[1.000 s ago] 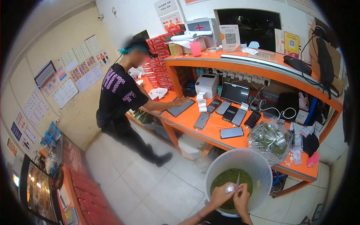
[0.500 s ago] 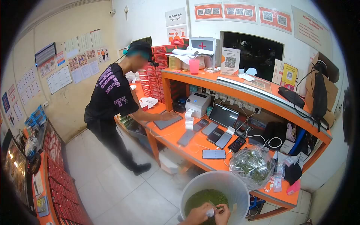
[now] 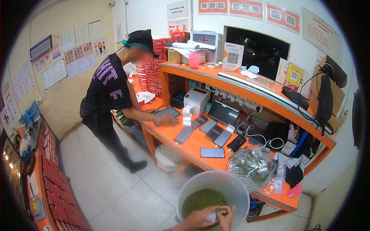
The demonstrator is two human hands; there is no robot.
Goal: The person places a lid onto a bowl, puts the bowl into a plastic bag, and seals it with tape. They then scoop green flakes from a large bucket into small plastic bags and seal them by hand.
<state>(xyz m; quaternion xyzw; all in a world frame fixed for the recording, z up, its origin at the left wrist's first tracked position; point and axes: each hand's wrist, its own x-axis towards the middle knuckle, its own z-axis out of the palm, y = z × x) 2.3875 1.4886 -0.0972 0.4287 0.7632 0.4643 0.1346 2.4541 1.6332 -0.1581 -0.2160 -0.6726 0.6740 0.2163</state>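
My left hand (image 3: pixel 201 218) and my right hand (image 3: pixel 224 216) meet over the near part of a large translucent tub (image 3: pixel 241 192). Green contents (image 3: pixel 202 201) cover its bottom. Between my fingers is a small clear plastic bag (image 3: pixel 211 217), pinched by both hands. Right of the tub, a big clear bag (image 3: pixel 252 165) filled with small packets of something green lies on the orange counter (image 3: pixel 192 144).
A co-worker (image 3: pixel 111 88) leans over a tablet (image 3: pixel 167 113) on the counter's left part. Several phones, a laptop (image 3: pixel 223 112) and a label printer (image 3: pixel 197 100) stand there, with cables around. Small packets and a black cloth (image 3: pixel 294 175) lie at the right end.
The whole view has shifted slightly, so most things sit further left. The co-worker's hand has moved from the tablet's surface toward its near right edge. My hands remain together over the tub.
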